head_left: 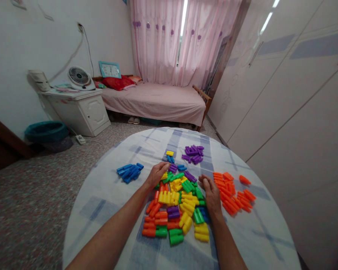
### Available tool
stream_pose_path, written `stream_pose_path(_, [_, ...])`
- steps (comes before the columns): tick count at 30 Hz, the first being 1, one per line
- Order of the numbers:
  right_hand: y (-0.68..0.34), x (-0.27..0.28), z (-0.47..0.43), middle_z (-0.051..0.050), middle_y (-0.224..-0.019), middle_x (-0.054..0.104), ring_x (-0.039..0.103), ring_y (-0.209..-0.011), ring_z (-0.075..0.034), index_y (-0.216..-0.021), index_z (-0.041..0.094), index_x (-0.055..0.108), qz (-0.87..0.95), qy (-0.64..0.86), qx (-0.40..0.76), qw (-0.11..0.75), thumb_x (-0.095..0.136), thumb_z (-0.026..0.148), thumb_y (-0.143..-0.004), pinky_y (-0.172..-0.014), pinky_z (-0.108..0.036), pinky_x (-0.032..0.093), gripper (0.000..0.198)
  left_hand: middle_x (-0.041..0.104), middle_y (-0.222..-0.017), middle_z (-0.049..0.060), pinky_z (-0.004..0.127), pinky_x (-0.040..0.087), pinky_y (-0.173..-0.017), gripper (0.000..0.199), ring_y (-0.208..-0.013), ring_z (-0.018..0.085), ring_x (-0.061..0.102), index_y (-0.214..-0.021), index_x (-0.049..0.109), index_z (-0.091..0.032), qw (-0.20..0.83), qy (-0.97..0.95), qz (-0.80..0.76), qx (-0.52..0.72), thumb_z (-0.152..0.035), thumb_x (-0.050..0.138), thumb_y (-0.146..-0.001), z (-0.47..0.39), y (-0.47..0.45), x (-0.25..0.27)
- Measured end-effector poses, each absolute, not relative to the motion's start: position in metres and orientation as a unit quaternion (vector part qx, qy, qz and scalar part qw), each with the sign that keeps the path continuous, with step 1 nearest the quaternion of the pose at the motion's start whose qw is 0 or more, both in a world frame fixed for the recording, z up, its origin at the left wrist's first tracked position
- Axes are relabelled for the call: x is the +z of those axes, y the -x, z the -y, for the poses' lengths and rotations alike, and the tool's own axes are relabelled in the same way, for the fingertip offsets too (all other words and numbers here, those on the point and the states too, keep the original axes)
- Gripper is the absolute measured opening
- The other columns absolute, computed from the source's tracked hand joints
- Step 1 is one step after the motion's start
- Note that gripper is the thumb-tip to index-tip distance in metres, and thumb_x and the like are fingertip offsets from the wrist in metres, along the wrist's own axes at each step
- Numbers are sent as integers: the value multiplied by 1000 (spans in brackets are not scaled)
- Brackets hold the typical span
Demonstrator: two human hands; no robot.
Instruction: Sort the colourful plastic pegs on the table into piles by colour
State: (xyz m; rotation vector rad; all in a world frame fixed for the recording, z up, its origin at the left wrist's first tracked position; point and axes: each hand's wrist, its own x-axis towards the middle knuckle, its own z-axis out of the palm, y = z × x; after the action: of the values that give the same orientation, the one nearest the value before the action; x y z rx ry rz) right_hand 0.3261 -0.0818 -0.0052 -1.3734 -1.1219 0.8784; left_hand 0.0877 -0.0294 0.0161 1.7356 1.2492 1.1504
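Observation:
A mixed pile of plastic bullet-shaped building blocks lies between my hands, with yellow blocks (169, 197), green blocks (198, 216), orange blocks (161, 215) and a purple block (173, 212). My left hand (157, 174) rests at the pile's far left edge, its fingers reaching toward another purple block (173, 168). The fingertips appear to touch that block; no firm grip shows. On the pile's right side, my right hand (212, 191) is loosely open with nothing visible in it. Its fingertips are close to a purple piece (190, 176).
Separate heaps of blue blocks (130, 172), purple blocks (193, 153) and orange blocks (231, 193) lie on the round cloth-covered table (101, 232). A small yellow piece (169, 153) sits beyond the pile. Behind stand a bed (154, 95), a cabinet (84, 116) and a wardrobe (284, 101).

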Motion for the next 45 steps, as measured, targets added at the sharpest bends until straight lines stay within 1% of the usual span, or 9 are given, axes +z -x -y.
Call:
stream_pose_path(4, [-324, -4, 80, -9, -101, 67, 63, -96, -22, -106, 18, 60, 480, 571, 382, 545, 48, 54, -80, -88, -37, 47, 47, 68, -100, 5, 26, 47, -81, 30, -91, 16, 62, -102, 64, -16, 231, -738, -535, 340, -29, 44, -84, 24, -96, 25])
stream_pose_path(8, [-329, -11, 78, -8, -98, 69, 63, -94, -22, -104, 18, 61, 493, 570, 372, 542, 48, 53, -79, -85, -37, 48, 45, 63, -103, 8, 32, 42, -89, 28, -99, 21, 57, -101, 64, -18, 164, -747, -578, 284, -25, 55, -75, 15, -107, 27])
stream_pose_path(15, [-329, -16, 76, -9, -102, 68, 62, -97, -23, -104, 18, 62, 517, 576, 343, 532, 53, 46, -78, -86, -38, 48, 39, 60, -99, 8, 33, 40, -86, 32, -98, 23, 54, -105, 61, -20, 111, -756, -610, 213, -23, 57, -73, 11, -124, 21])
stream_pose_path(19, [-325, -10, 78, -9, -103, 67, 61, -97, -23, -105, 17, 61, 521, 578, 336, 531, 54, 43, -77, -87, -39, 47, 38, 60, -95, 5, 30, 41, -82, 22, -93, 20, 55, -94, 62, -21, 107, -767, -598, 207, -20, 57, -72, 12, -126, 22])
stream_pose_path(22, [-323, -7, 80, -9, -103, 67, 62, -97, -22, -108, 17, 60, 529, 579, 334, 522, 55, 42, -76, -88, -39, 47, 40, 61, -90, 4, 28, 42, -78, 17, -89, 19, 56, -86, 61, -20, 112, -769, -588, 223, -19, 59, -69, 12, -124, 23])
stream_pose_path(29, [-322, -1, 74, -9, -110, 66, 61, -102, -23, -108, 19, 61, 550, 583, 343, 489, 59, 42, -72, -92, -40, 46, 43, 62, -81, 2, 27, 44, -75, 29, -82, 17, 59, -97, 60, -19, 124, -730, -600, 302, -12, 51, -70, 19, -102, 19])
stream_pose_path(35, [-312, 14, 50, -6, -90, 69, 64, -81, -22, -103, 21, 64, 599, 655, 263, 379, 64, 42, -66, -74, -33, 49, 43, 62, -97, 8, 31, 46, -83, 22, -92, 19, 60, -93, 62, -17, 131, -674, -610, 395, -23, 46, -79, 36, -88, 7])
stream_pose_path(39, [-310, 14, 39, -7, -92, 69, 63, -85, -22, -98, 19, 66, 640, 661, 219, 323, 62, 32, -66, -77, -33, 46, 34, 64, -93, 5, 30, 48, -80, 20, -88, 18, 61, -88, 63, -19, 195, -658, -552, 473, -29, 48, -80, 41, -92, 3])
stream_pose_path(45, [-321, 15, 39, -4, -87, 70, 64, -84, -22, -91, 21, 69, 627, 615, 280, 387, 52, 42, -75, -78, -34, 47, 31, 66, -85, 3, 27, 48, -76, 19, -82, 17, 62, -82, 64, -19, 285, -618, -503, 532, -32, 51, -79, 41, -95, 10])
